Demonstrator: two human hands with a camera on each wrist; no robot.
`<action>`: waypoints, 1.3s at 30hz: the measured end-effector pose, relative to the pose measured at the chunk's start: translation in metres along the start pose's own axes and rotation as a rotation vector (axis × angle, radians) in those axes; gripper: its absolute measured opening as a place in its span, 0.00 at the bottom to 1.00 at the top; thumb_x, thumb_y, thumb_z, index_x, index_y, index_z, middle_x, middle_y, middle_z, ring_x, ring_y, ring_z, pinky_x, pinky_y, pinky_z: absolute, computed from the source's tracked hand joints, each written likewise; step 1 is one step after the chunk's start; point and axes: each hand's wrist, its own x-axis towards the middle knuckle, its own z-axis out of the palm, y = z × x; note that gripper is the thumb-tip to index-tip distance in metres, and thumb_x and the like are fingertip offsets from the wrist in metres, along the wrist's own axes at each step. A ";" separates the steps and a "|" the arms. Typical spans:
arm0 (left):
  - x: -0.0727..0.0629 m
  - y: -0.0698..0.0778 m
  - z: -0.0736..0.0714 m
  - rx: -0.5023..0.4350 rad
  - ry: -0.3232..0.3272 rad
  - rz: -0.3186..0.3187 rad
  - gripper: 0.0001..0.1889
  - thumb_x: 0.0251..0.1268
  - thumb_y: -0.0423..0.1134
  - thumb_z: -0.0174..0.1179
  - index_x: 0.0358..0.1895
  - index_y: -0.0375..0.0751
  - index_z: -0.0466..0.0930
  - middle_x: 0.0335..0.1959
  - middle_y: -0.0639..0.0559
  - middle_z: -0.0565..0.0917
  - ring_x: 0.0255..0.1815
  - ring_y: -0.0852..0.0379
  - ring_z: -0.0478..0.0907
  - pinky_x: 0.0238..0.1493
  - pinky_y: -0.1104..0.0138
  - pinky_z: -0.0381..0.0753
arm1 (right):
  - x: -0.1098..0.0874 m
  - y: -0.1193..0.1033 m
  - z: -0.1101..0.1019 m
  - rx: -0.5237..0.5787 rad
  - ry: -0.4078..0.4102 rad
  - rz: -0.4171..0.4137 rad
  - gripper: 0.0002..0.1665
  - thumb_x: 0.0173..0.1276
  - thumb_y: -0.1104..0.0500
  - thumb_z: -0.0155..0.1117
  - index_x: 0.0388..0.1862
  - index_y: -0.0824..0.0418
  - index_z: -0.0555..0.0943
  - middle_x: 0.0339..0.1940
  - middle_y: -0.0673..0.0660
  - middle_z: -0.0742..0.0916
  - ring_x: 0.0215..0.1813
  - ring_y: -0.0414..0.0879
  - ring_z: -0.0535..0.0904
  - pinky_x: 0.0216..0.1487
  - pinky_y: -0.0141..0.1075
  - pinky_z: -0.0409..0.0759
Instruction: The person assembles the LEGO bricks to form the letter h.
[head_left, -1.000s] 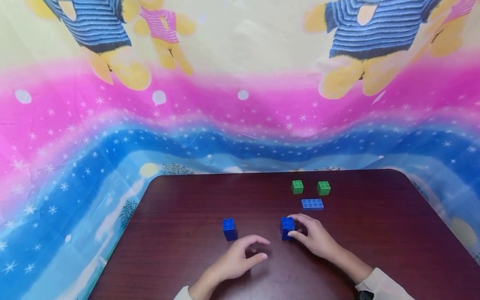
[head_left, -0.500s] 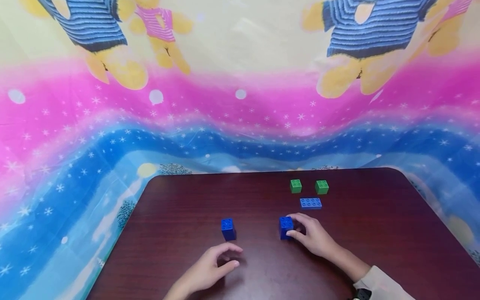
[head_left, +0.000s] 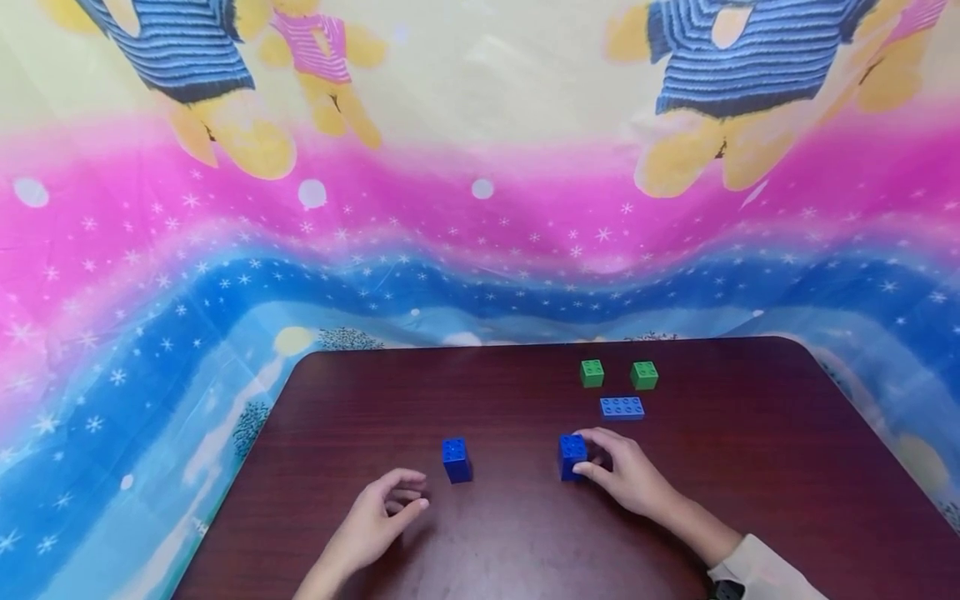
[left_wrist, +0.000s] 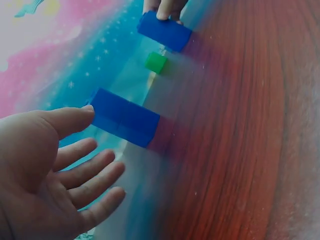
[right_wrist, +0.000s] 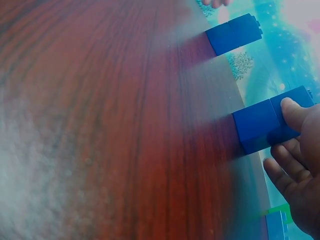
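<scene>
Two dark blue stacks of studded toy bricks stand upright on the table. My right hand (head_left: 633,475) holds the right blue brick stack (head_left: 569,460), its thumb on the near side and fingers behind. In the right wrist view a seam shows this stack (right_wrist: 257,125) as two bricks, one on the other, with the thumb on the upper one. My left hand (head_left: 375,518) is to the left of the left blue brick stack (head_left: 456,461), fingers spread and holding nothing. From the left wrist, the thumb tip overlaps the edge of that stack (left_wrist: 125,117).
Beyond the right stack lies a lighter blue eight-stud brick (head_left: 622,407). Behind it sit two green four-stud bricks, a left green brick (head_left: 592,374) and a right green brick (head_left: 644,376). A patterned cloth (head_left: 480,242) hangs behind the dark wooden table (head_left: 360,400).
My left hand has moved left, from between the two blue stacks to the left side of the left one. The right hand keeps its hold, and the bricks stay in place.
</scene>
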 end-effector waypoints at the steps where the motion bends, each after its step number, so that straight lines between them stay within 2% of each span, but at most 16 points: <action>1: 0.002 -0.001 0.000 -0.012 0.026 -0.010 0.19 0.67 0.38 0.69 0.56 0.34 0.79 0.51 0.41 0.86 0.49 0.47 0.85 0.45 0.65 0.85 | 0.000 0.000 0.000 -0.001 0.000 0.002 0.23 0.68 0.57 0.72 0.61 0.60 0.80 0.51 0.52 0.86 0.41 0.38 0.79 0.40 0.33 0.83; 6: 0.011 -0.007 0.004 -0.050 0.102 -0.010 0.27 0.61 0.34 0.73 0.63 0.35 0.76 0.59 0.40 0.82 0.57 0.41 0.81 0.50 0.60 0.84 | 0.001 -0.002 0.000 -0.004 -0.004 -0.001 0.24 0.68 0.57 0.72 0.61 0.59 0.80 0.51 0.51 0.85 0.42 0.37 0.79 0.41 0.32 0.83; 13: 0.024 -0.014 0.010 -0.090 0.117 0.084 0.34 0.57 0.32 0.75 0.68 0.34 0.73 0.65 0.39 0.79 0.63 0.40 0.78 0.55 0.55 0.83 | 0.001 -0.001 0.001 -0.002 0.015 -0.015 0.23 0.68 0.57 0.73 0.60 0.60 0.81 0.50 0.52 0.86 0.41 0.37 0.79 0.40 0.32 0.83; 20: 0.038 -0.017 0.018 -0.111 0.091 0.138 0.33 0.58 0.31 0.74 0.68 0.31 0.72 0.65 0.37 0.78 0.63 0.39 0.78 0.55 0.52 0.83 | 0.002 -0.003 0.001 0.007 -0.015 0.015 0.24 0.68 0.57 0.72 0.62 0.58 0.80 0.51 0.51 0.85 0.42 0.38 0.80 0.42 0.33 0.83; 27: 0.044 -0.016 0.025 -0.108 0.109 0.114 0.27 0.60 0.30 0.73 0.63 0.35 0.77 0.57 0.42 0.84 0.57 0.44 0.82 0.54 0.54 0.84 | 0.001 -0.004 0.000 0.007 -0.009 0.011 0.24 0.68 0.57 0.72 0.62 0.59 0.80 0.52 0.52 0.86 0.43 0.38 0.80 0.42 0.32 0.83; 32: 0.045 -0.013 0.029 -0.142 0.132 0.096 0.22 0.60 0.28 0.71 0.58 0.35 0.81 0.51 0.42 0.87 0.52 0.47 0.83 0.52 0.56 0.84 | -0.001 -0.003 0.000 0.006 0.005 -0.016 0.23 0.69 0.56 0.71 0.61 0.60 0.80 0.51 0.53 0.86 0.42 0.38 0.80 0.40 0.32 0.83; 39: 0.049 -0.012 0.033 -0.142 0.136 0.118 0.23 0.60 0.27 0.71 0.59 0.37 0.80 0.53 0.42 0.86 0.53 0.48 0.83 0.51 0.57 0.85 | -0.002 -0.003 0.000 0.017 0.008 0.009 0.23 0.69 0.56 0.72 0.61 0.60 0.80 0.51 0.53 0.86 0.41 0.38 0.79 0.40 0.32 0.82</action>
